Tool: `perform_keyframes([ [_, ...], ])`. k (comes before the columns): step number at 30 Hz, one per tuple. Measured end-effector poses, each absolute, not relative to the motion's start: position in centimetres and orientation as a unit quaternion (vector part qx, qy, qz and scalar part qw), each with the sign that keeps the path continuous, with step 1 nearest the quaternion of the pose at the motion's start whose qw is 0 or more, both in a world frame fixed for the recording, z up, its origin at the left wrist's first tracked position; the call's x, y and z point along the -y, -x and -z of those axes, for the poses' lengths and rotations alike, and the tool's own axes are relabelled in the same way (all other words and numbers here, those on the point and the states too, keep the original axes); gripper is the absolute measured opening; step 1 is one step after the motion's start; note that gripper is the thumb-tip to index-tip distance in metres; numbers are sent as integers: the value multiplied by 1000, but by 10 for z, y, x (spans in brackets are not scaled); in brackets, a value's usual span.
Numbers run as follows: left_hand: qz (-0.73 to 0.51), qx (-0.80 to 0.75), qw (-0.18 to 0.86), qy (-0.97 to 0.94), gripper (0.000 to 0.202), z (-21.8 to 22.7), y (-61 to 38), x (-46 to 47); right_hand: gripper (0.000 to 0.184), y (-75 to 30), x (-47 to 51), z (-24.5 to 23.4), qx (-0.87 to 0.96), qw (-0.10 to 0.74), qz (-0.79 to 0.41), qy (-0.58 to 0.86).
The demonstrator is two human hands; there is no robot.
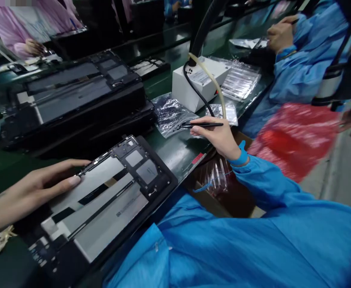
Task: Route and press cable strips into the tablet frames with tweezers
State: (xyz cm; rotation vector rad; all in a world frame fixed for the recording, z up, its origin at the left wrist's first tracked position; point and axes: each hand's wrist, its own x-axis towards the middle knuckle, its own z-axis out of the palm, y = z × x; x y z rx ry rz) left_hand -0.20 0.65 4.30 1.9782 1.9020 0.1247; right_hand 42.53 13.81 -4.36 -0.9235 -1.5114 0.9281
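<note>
An opened tablet (pixel 103 200) lies back-up in a black tray in front of me, showing silver battery cells and shield plates. My left hand (pixel 40 186) rests on its upper left edge with fingers stretched flat. My right hand (pixel 216 136), in a blue sleeve with a blue wrist strap, is closed on black tweezers (pixel 201 125), whose tips point left over a crinkled silver foil bag (pixel 169 114).
Stacked black trays with more tablets (pixel 73 96) sit behind on the green belt (pixel 175 152). A white box (pixel 198 82) with a black hose and a tube stands beyond the foil. A co-worker in blue (pixel 301 56) works at right, beside a red bag (pixel 295 138).
</note>
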Motion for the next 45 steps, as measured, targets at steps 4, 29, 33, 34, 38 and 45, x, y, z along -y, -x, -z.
perform_keyframes([
  [4, -45, -690, 233, -684, 37, -30, -4, -17, 23, -417, -150, 44, 723, 495, -270, 399],
  [29, -46, -634, 189, -749, 37, 0, 3, -11, 43, -407, -174, 54, 728, 467, -295, 405],
  [33, -61, -642, 208, -735, 36, 2, 3, -11, 40, -407, -174, 53, 730, 464, -294, 407],
  [34, -63, -642, 208, -735, 36, 4, 3, -12, 40, -407, -174, 53, 728, 464, -297, 407],
  [38, -52, -642, 196, -739, 36, 5, 6, -11, 40, -406, -172, 51, 705, 486, -326, 400],
  [45, 63, -530, -44, -845, 51, -44, -62, -39, 30, -437, -127, 35, 602, 582, -413, 358],
])
